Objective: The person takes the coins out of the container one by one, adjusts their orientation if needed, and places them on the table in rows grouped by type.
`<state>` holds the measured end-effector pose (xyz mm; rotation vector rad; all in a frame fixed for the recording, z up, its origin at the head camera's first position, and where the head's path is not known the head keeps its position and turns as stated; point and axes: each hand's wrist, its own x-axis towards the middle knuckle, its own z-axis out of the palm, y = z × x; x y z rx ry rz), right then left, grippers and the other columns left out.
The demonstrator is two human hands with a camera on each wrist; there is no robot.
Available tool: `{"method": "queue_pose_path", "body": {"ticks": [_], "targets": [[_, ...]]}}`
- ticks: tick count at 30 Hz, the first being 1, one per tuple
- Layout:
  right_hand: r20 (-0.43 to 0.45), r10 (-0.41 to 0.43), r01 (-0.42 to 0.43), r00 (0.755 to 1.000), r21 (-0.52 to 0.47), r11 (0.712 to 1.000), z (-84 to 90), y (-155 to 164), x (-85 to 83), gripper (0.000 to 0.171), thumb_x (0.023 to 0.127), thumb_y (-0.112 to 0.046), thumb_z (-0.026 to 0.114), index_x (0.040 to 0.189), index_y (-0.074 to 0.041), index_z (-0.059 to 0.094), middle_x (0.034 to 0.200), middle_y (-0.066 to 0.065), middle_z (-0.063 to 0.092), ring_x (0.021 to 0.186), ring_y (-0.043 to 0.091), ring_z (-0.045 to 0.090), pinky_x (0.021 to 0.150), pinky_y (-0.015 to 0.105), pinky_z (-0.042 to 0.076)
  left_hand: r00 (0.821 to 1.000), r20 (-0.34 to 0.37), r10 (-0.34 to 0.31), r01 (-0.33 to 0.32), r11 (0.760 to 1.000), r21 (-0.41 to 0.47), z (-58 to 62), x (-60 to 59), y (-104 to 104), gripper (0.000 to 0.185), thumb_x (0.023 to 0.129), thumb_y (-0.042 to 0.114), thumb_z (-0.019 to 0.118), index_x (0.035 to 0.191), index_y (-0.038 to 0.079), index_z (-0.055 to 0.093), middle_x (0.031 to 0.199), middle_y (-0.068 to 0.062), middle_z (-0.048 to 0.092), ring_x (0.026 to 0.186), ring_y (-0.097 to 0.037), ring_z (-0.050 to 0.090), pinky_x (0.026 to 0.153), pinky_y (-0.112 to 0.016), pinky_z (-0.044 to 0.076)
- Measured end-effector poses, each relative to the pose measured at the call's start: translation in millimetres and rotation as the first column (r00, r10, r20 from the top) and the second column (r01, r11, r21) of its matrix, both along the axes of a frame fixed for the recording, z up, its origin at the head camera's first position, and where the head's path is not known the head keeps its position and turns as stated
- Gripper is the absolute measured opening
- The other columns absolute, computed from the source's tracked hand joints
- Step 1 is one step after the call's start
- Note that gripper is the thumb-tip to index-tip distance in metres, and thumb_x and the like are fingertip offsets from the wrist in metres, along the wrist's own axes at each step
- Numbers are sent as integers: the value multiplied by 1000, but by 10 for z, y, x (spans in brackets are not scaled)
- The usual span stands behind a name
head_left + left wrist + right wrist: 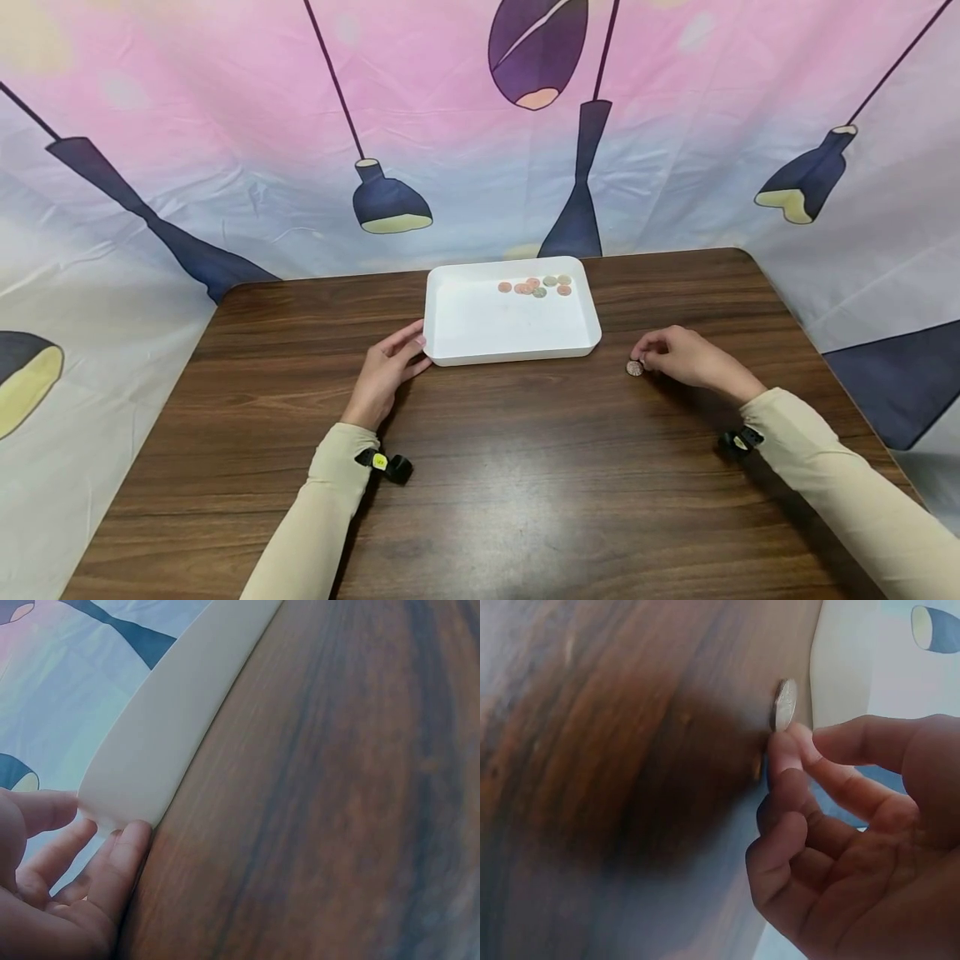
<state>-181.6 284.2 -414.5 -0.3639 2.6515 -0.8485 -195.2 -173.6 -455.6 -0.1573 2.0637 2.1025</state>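
A white rectangular tray (510,354) lies near the table's back edge, with several copper and silver-coloured coins (532,287) in its far right part. My left hand (386,375) holds the tray's near left corner; in the left wrist view its fingertips (135,834) touch the outer wall (150,765) low down at the corner. Right of the tray, my right hand (686,358) is at a silver-coloured coin (634,367) on the table. In the right wrist view the coin (784,705) is at the tips of the bent fingers; the thumb's contact with it is unclear.
The dark wood-grain table (510,467) reaches back to a patterned cloth (472,200) hanging behind it. Each wrist carries a small black camera, the left one (397,468) just above the tabletop.
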Motion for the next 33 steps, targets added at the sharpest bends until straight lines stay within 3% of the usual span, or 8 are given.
{"method": "queue_pose_path", "body": {"ticks": [7,12,16,20,25,29,33], "targets": [[9,-15,15,1000,7,1000,53,-38,14,22,104,-10,58,114,0,75,91,3,72,79,15,60,67,30,49,1000,-6,2,-2,1000,2,24,10,8,45,110,16,60,154,10,56,154,-15,54,135,-25,58,100,-29,60],[-1,-16,16,1000,-129,992,221,-35,-16,22,107,-10,60,121,3,72,87,6,68,71,16,59,58,28,50,1000,0,2,-2,1000,15,25,24,24,45,110,15,60,154,9,56,154,-15,54,133,-24,58,99,-28,60],[-17,-48,42,999,-232,972,439,-116,-115,24,106,-10,65,125,4,69,89,12,67,73,20,61,58,29,56,1000,-8,3,-3,1000,9,21,33,8,45,110,14,60,154,9,55,154,-15,53,134,-24,57,99,-28,60],[-15,-52,46,999,-287,957,549,-293,-282,28,106,-8,64,130,7,64,101,19,70,84,24,68,68,35,64,1000,-15,6,-6,1000,-2,24,48,-19,44,110,14,60,154,9,56,153,-15,54,134,-25,57,99,-27,60],[37,-44,54,998,-326,944,497,-586,-520,35,107,-1,56,139,14,54,118,30,64,98,36,71,80,42,67,1000,-20,6,-7,1000,-6,13,41,-24,44,109,14,60,153,9,57,154,-16,54,132,-24,59,99,-27,60],[72,-58,77,996,-289,954,407,-842,-674,45,108,-5,55,149,13,47,137,33,56,114,45,69,95,46,63,1000,-23,9,-10,1000,-8,10,34,-16,44,109,14,61,152,7,57,153,-17,54,130,-25,60,98,-27,61],[85,-93,110,992,-231,967,310,-1084,-762,48,108,-8,59,151,9,47,144,31,53,118,42,69,102,45,60,1000,-22,-3,2,1000,-15,11,33,-25,44,110,15,60,153,7,56,154,-17,53,133,-27,58,100,-28,60]]}}
